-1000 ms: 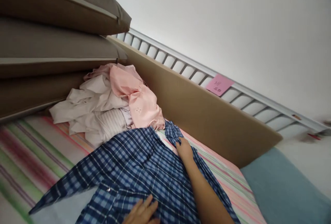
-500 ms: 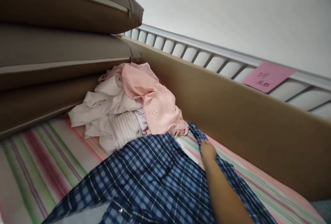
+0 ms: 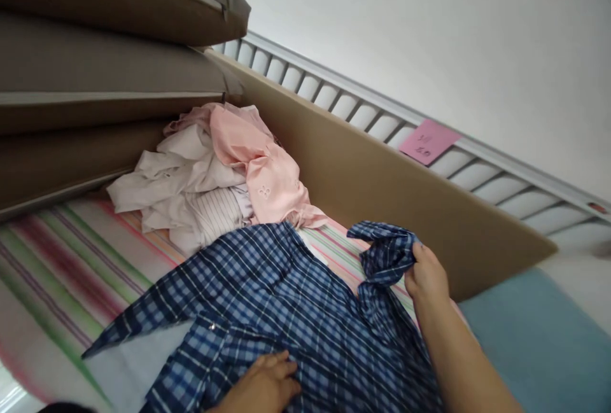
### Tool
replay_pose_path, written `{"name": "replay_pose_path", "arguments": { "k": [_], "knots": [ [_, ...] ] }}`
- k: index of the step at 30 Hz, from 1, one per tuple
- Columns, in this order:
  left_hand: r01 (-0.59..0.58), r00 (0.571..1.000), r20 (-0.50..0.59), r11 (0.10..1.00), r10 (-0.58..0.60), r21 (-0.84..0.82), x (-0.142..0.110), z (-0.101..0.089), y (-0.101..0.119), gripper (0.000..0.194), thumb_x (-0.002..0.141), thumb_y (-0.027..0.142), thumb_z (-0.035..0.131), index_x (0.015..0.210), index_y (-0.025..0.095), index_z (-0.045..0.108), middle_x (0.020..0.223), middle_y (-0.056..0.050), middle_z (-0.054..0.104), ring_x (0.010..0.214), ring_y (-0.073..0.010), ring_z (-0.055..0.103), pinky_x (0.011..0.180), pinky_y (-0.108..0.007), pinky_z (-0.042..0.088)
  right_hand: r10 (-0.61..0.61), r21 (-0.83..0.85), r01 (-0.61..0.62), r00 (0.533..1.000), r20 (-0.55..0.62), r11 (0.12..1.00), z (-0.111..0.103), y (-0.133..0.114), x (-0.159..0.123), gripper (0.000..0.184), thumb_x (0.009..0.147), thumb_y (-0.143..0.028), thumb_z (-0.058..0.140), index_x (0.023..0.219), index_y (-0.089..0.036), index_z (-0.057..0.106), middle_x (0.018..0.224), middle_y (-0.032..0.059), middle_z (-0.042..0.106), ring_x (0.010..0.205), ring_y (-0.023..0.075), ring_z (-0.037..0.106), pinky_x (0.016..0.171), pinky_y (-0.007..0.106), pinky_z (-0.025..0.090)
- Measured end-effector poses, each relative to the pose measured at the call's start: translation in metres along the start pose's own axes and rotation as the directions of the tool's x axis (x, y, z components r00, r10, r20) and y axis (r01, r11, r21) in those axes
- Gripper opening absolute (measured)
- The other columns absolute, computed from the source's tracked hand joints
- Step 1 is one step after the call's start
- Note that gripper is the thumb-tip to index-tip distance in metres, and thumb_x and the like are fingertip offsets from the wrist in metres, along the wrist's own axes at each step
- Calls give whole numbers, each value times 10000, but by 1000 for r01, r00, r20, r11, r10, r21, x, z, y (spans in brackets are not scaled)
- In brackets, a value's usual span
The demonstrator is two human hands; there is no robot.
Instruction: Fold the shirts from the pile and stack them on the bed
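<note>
A blue plaid shirt lies spread over the striped sheet, one sleeve stretched toward the lower left. My right hand is closed on a bunched part of the shirt at its right side and lifts it a little off the bed. Near the bottom middle, my left hand rests on the plaid cloth with its fingers laid out flat. Just beyond the shirt sits a heap made up of a pink garment with cut-out flowers and crumpled white clothes, one of them pinstriped.
Brown-grey cushions are stacked at the left. A tan board runs along the back, before a white slatted rail with a pink note. At right lies a blue-green pad. Beneath everything is the striped sheet.
My right hand has moved right, gathering and raising the shirt's right part. My left hand has come into view on the shirt. The view has shifted to the right.
</note>
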State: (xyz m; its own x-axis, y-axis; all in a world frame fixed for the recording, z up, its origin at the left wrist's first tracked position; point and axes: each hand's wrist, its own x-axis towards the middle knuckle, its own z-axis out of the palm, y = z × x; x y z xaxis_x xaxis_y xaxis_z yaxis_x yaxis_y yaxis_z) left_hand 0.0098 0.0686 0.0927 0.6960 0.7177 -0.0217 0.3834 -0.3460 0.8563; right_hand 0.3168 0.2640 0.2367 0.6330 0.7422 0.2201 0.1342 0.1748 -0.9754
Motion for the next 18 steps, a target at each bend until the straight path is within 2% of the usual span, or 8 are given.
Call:
{"name": "replay_pose_path", "arguments": {
  "k": [2,4,8,10,12,14,16,18],
  "knots": [
    [-5,998,-70,999,7,35,-5,-3,7,461,829,427,562,1244,227,570,1378,-99,489,1309,-284,396,1105,-463,307,-51,38,48,996,72,998,-30,-21,-21,309,627,-422,668,819,-187,613,806,-15,644,758,114,596,769,242,489],
    [3,988,-156,999,4,44,-10,-3,8,424,847,400,535,1232,228,573,1355,-87,517,1275,-252,446,1098,-442,331,-66,26,63,989,132,998,-61,-37,-44,375,591,-461,705,824,-178,623,806,-7,643,744,119,583,741,248,478],
    [-9,948,-315,990,55,144,-2,-15,-1,343,891,353,457,1183,236,595,1304,-55,566,1209,-197,513,1076,-389,377,-4,-102,21,986,166,995,-106,-49,-84,423,572,-529,697,800,-178,635,749,1,641,700,141,566,673,268,457],
    [-6,916,-384,962,115,274,15,-31,-4,355,907,332,413,1197,210,580,1301,-62,568,1214,-194,509,1081,-382,369,9,-144,16,985,172,989,-117,-46,-96,421,592,-543,670,804,-181,639,738,8,650,719,158,570,680,278,452],
    [9,897,-402,900,185,435,39,-54,-2,385,914,289,375,1238,172,546,1326,-83,543,1230,-204,493,1076,-379,366,-1,-174,33,984,178,984,-123,-42,-102,406,633,-543,626,815,-181,640,746,18,661,751,176,578,700,291,451],
    [43,902,-369,807,222,590,66,-80,2,428,906,216,333,1298,145,488,1388,-108,475,1183,-225,534,1018,-379,417,-23,-219,65,982,190,974,-126,-40,-103,373,688,-520,571,818,-177,642,768,27,671,772,187,585,724,306,450],
    [82,922,-319,698,217,712,92,-104,8,488,876,121,291,1341,148,439,1439,-129,401,1022,-226,629,884,-366,495,-62,-288,124,975,215,950,-129,-41,-99,329,740,-473,525,802,-175,651,797,34,680,790,193,590,756,321,448],
    [75,936,-265,606,231,792,115,-126,15,547,827,38,272,1336,147,440,1423,-152,416,832,-193,674,757,-329,516,-124,-385,226,954,273,895,-131,-46,-92,258,767,-400,521,774,-186,666,826,34,691,831,198,595,808,334,439]
  ]
}}
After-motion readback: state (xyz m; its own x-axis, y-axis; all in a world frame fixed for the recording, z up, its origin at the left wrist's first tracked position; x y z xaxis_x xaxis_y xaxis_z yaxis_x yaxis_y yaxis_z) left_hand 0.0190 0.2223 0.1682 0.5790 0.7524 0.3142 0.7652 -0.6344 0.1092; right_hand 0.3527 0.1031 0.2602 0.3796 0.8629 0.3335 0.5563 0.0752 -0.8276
